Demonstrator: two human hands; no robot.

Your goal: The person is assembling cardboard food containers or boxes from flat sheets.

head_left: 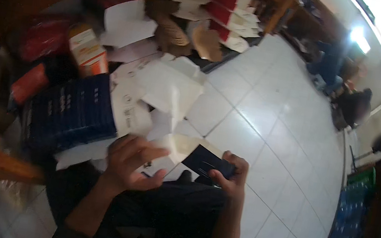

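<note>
My right hand (238, 173) grips a small dark navy flat piece (204, 161) by its right end, thumb on top. The piece looks like a card or a flattened box with pale marks on it; I cannot tell which. To its left, apart from it, my left hand (128, 163) is raised with thumb and fingers spread and nothing between them. Beside that hand stands a row of navy flat pieces (70, 111), packed closely together with small pale print along them. Opened white cardboard (171, 83) lies beyond both hands.
An orange and white box (87, 50) and a red plastic-wrapped bundle (45, 37) sit at the far left. Red and white cartons (223, 11) are stacked at the back. Shelves with blue goods (350, 221) line the right. Other people (328, 66) sit on the tiled floor (272, 112).
</note>
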